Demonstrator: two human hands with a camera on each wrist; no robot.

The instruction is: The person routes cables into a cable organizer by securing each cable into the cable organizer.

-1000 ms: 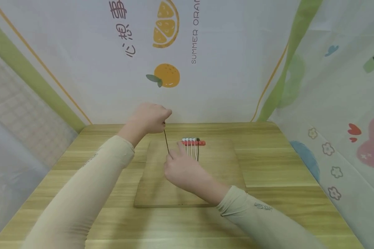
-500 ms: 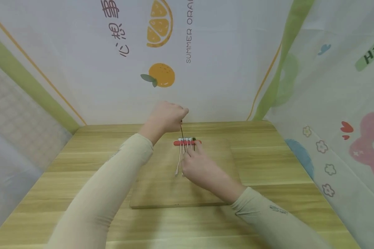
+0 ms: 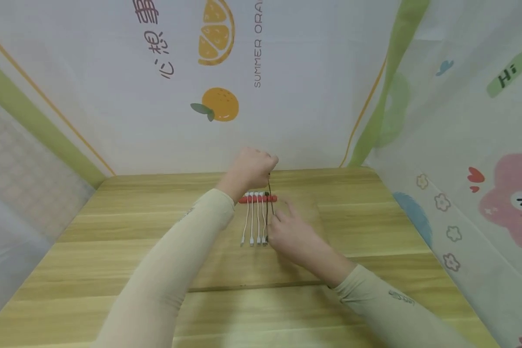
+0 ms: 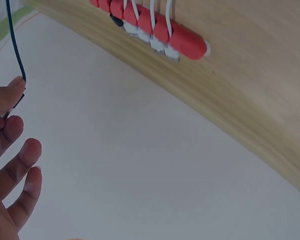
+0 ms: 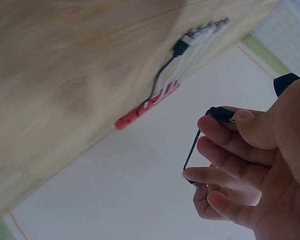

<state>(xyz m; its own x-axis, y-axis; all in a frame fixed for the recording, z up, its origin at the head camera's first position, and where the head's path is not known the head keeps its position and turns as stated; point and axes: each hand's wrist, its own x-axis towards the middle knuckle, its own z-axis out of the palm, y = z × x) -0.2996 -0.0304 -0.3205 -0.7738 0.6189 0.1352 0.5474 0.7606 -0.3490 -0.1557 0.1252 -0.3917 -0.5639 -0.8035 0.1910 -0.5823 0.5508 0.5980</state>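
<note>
A short black USB cable point(image 5: 192, 147) is stretched between my two hands. My left hand point(image 3: 253, 166) pinches its upper end between thumb and forefinger, above the far edge of the board. Lower and nearer, my right hand point(image 3: 293, 237) pinches the black plug point(image 5: 222, 114) at the other end. The cable stands by the right end of a red cable holder strip point(image 4: 190, 42). Several white USB cables point(image 3: 252, 222) and one black cable point(image 5: 157, 80) sit in the strip's slots, their plugs lying toward me. In the left wrist view, the left hand's other fingers are loosely bent.
The strip lies on a wooden board point(image 3: 226, 275) near its far edge. Beneath is a wood-grain table point(image 3: 113, 270). A white printed cloth point(image 3: 313, 96) hangs behind the table, and another patterned cloth point(image 3: 461, 125) hangs at the right.
Both hands have moved right with the black cable, from the strip's left side to its right end. The white cables' plugs have come into view. The head view has shifted slightly.
</note>
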